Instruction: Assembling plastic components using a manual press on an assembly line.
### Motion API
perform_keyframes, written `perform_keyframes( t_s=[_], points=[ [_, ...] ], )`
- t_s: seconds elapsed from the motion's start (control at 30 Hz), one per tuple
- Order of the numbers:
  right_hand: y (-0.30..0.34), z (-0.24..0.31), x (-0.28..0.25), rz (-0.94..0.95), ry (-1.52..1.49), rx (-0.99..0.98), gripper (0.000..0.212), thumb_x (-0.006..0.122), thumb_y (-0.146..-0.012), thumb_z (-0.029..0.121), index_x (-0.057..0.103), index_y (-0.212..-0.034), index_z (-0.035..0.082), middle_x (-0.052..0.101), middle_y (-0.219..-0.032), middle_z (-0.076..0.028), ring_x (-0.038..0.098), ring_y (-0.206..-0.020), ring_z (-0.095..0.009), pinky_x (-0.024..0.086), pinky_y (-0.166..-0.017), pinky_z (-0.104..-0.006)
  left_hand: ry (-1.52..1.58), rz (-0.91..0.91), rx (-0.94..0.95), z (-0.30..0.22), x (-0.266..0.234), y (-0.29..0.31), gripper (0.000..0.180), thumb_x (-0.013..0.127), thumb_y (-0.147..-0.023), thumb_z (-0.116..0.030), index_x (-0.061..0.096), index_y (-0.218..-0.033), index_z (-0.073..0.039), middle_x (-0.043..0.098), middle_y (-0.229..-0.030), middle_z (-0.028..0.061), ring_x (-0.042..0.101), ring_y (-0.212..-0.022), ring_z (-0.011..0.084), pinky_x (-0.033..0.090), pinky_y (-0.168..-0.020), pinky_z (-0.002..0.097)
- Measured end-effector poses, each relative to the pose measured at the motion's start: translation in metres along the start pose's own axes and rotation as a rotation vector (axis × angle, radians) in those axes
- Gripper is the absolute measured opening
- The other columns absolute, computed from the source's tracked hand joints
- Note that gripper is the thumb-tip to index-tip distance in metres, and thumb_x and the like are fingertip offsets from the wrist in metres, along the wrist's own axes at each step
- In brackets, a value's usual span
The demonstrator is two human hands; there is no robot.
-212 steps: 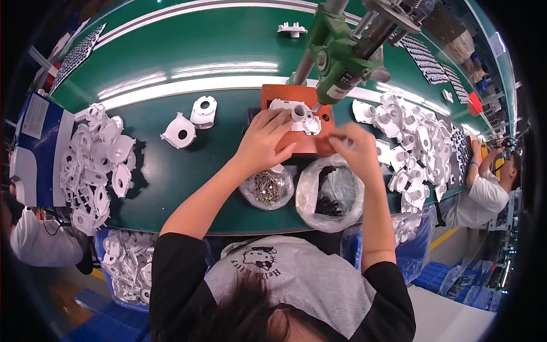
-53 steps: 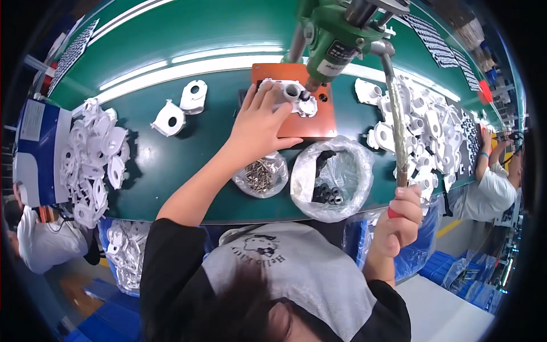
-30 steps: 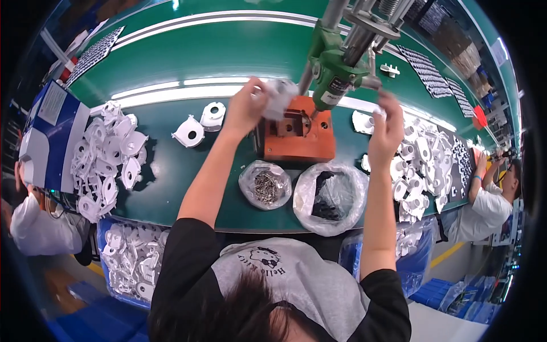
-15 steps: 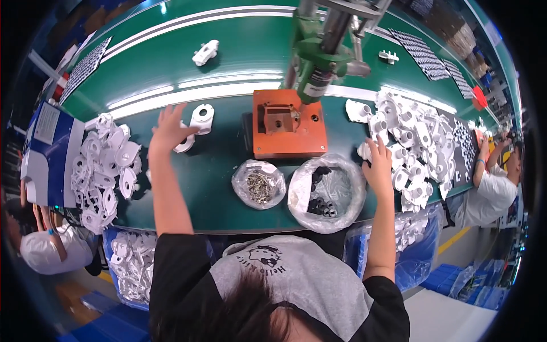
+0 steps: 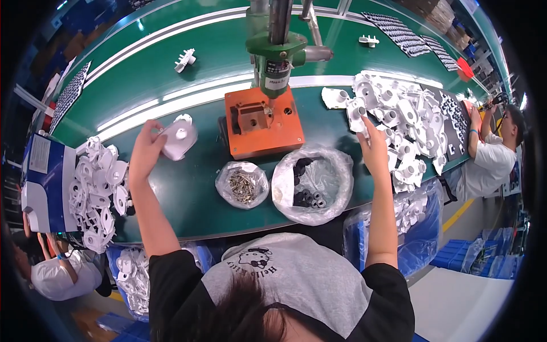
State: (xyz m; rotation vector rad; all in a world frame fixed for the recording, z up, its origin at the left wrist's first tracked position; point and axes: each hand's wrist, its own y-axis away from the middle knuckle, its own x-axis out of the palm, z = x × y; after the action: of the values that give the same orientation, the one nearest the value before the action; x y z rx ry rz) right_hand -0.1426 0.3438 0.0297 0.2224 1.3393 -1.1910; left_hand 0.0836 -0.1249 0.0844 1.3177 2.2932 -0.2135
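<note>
- Currently, the left hand [image 5: 147, 151] pinches a cover [image 5: 181, 137] by its edge, thumb and fingers drawn together, left of the fixture [image 5: 245, 147]. The cover is blurred, so a fast swing on that edge grip could let it twist or slip.
- The right hand [image 5: 373, 142] is half curled at a housing [image 5: 357, 113] beside the pile [image 5: 407, 114]; whether it has a firm hold I cannot tell. Tangled neighbours could drag along, or a loose grip could drop the piece.
- The press [image 5: 276, 44] stands low over the fixture; a part passing underneath could knock its tip.
- Just in front, the screw bag [image 5: 221, 185] and larger bag [image 5: 343, 171] gape open; a low forearm might catch a rim and spill them.
</note>
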Motion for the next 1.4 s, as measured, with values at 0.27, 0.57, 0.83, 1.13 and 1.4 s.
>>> perform_keyframes(
  t_s=[0.27,0.57,0.83,1.13,1.4],
  points=[
    [-0.010,0.072,-0.037,-0.127,-1.321,0.415,0.028,0.055,-0.091,0.010,0.056,-0.115,-0.005,0.064,-0.105,-0.013,0.062,-0.089,-0.018,0.050,-0.080,-0.0289,0.623,0.316,0.248,-0.082,0.139,0.031,0.059,0.056,-0.085,-0.005,0.029,-0.138,0.003,0.063,-0.097,0.0083,0.061,-0.084,0.0111,0.050,-0.074,0.0253],
    [-0.016,0.148,-0.024,0.187,-1.784,0.291,0.030,0.055,-0.090,0.016,0.058,-0.111,-0.005,0.050,-0.129,-0.019,0.046,-0.125,-0.030,0.042,-0.099,-0.0389,0.348,0.757,0.448,-0.103,0.147,0.072,0.082,0.067,-0.081,-0.019,0.019,-0.146,-0.006,0.067,-0.100,0.0200,0.066,-0.098,0.0290,0.046,-0.087,0.0345],
    [-0.009,0.149,-0.019,0.256,-1.935,0.536,0.034,0.055,-0.091,0.014,0.052,-0.119,-0.005,0.059,-0.118,-0.016,0.061,-0.103,-0.022,0.051,-0.089,-0.0357,0.390,0.620,0.333,-0.104,0.159,0.072,0.072,0.064,-0.088,-0.030,0.028,-0.144,-0.004,0.068,-0.091,0.0160,0.067,-0.085,0.0178,0.048,-0.079,0.0297],
    [-0.012,0.155,-0.018,0.230,-1.875,0.635,0.032,0.055,-0.091,0.015,0.051,-0.118,-0.001,0.061,-0.109,-0.014,0.063,-0.097,-0.021,0.053,-0.085,-0.0351,0.340,0.528,0.381,-0.103,0.159,0.064,0.070,0.064,-0.088,-0.034,0.033,-0.142,-0.003,0.068,-0.086,0.0149,0.066,-0.079,0.0147,0.048,-0.075,0.0278],
    [-0.006,0.155,0.000,0.145,-1.720,0.586,0.029,0.055,-0.092,0.012,0.051,-0.118,0.001,0.060,-0.104,-0.009,0.060,-0.093,-0.015,0.051,-0.081,-0.0287,0.175,0.513,0.338,-0.101,0.162,0.062,0.063,0.062,-0.088,-0.027,0.037,-0.140,-0.003,0.065,-0.065,0.0099,0.063,-0.063,0.0105,0.047,-0.066,0.0241]
  ],
)
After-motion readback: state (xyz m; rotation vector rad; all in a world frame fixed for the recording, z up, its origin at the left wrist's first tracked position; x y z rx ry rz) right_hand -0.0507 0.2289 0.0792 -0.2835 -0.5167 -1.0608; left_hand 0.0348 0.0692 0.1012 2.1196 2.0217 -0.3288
